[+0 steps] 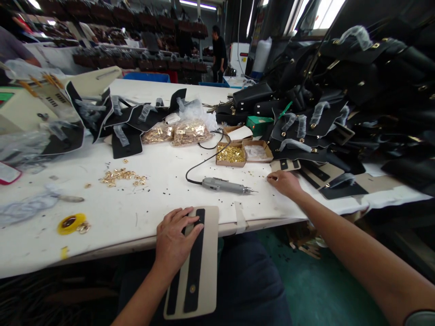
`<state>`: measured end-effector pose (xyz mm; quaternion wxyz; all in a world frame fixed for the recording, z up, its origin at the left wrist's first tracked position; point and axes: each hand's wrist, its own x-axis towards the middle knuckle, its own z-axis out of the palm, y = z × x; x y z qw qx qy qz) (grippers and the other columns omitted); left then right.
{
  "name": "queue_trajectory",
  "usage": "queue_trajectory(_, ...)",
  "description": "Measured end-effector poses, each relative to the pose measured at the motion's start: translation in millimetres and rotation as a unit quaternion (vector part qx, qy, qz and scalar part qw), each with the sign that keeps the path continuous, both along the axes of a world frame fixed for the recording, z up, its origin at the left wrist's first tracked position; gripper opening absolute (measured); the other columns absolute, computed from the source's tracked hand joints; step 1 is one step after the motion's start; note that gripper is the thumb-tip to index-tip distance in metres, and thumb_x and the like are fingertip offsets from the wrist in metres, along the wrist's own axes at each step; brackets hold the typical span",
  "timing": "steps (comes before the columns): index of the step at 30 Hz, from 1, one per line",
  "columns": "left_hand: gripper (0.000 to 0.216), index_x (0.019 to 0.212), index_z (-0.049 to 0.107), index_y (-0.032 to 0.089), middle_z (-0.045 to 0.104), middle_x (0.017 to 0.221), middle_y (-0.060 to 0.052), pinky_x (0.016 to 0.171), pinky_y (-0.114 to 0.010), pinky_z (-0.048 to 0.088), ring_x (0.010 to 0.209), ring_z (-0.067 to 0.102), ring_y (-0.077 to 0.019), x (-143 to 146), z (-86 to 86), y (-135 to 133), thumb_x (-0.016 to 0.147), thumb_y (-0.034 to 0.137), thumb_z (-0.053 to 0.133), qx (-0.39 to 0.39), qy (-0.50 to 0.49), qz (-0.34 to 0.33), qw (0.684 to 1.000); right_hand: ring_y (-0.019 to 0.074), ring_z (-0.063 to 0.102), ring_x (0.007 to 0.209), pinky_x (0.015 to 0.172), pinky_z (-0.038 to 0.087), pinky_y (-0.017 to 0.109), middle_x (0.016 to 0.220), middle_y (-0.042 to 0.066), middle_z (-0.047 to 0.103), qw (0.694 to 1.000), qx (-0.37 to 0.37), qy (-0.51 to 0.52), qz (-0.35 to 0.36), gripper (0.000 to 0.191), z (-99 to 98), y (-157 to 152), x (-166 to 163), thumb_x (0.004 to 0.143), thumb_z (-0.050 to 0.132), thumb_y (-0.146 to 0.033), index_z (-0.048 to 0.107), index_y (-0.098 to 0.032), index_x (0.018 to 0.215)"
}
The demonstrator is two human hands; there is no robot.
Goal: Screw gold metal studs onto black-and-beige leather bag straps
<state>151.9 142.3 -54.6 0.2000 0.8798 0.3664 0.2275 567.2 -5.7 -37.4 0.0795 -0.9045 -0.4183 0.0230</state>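
Observation:
My left hand [176, 240] lies flat with fingers spread on a beige leather panel with black strips [197, 267], which hangs over the table's front edge onto my lap. My right hand [284, 182] reaches to the right of a grey electric screwdriver [227, 185] and pinches at tiny black screws [268, 179] scattered on the white table [142, 203]; what the fingertips hold is too small to make out. Small cardboard boxes, one with gold fittings [231, 155], stand just behind the screwdriver.
Loose gold hardware [122, 176] lies mid-left, and bags of gold parts [176, 132] sit further back. Black leather pieces [125, 122] spread at the back left. Black handbags [356, 81] are piled at the right. A yellow tape roll [70, 223] lies front left. A person [219, 52] stands far behind.

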Motion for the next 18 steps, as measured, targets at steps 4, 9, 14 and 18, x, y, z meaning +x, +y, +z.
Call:
queue_trajectory(4,0.017,0.097,0.078,0.033,0.072,0.127,0.002,0.109,-0.054,0.044,0.125,0.056,-0.0308,0.8,-1.5,1.2,0.083,0.04,0.072,0.003,-0.002,-0.004,1.0,0.0217,0.067,0.085,0.065,0.041,0.028,0.1,0.003,0.077,1.0,-0.013,0.017,0.003,0.021,3.7,5.0,5.1,0.085,0.063,-0.034,0.08,-0.027,0.096)
queue_trajectory(9,0.018,0.097,0.079,0.033,0.072,0.126,0.002,0.108,-0.054,0.045,0.124,0.056,-0.0314,1.5,-2.3,2.0,0.082,0.04,0.073,0.004,-0.004,-0.001,1.0,0.0181,0.067,0.079,0.064,0.041,0.025,0.088,0.002,0.077,0.999,-0.008,0.038,0.009,0.013,10.7,18.7,10.1,0.082,0.067,-0.028,0.078,-0.023,0.088)
queue_trajectory(14,0.016,0.096,0.078,0.034,0.073,0.125,0.003,0.108,-0.055,0.045,0.124,0.056,-0.0311,0.4,-3.1,1.3,0.081,0.039,0.074,-0.005,-0.016,-0.007,1.0,0.0201,0.066,0.091,0.068,0.042,0.027,0.102,0.004,0.075,1.0,0.011,0.003,-0.005,0.018,10.5,17.6,-0.9,0.091,0.059,-0.031,0.075,-0.024,0.096)
queue_trajectory(18,0.015,0.095,0.079,0.033,0.073,0.124,0.002,0.109,-0.055,0.044,0.124,0.056,-0.0311,2.3,-2.0,5.0,0.08,0.035,0.076,-0.026,-0.033,0.0,0.999,0.0206,0.066,0.094,0.077,0.049,0.03,0.104,0.005,0.073,1.0,0.009,-0.012,0.003,0.015,13.0,11.4,-17.7,0.095,0.061,-0.031,0.073,-0.022,0.098)
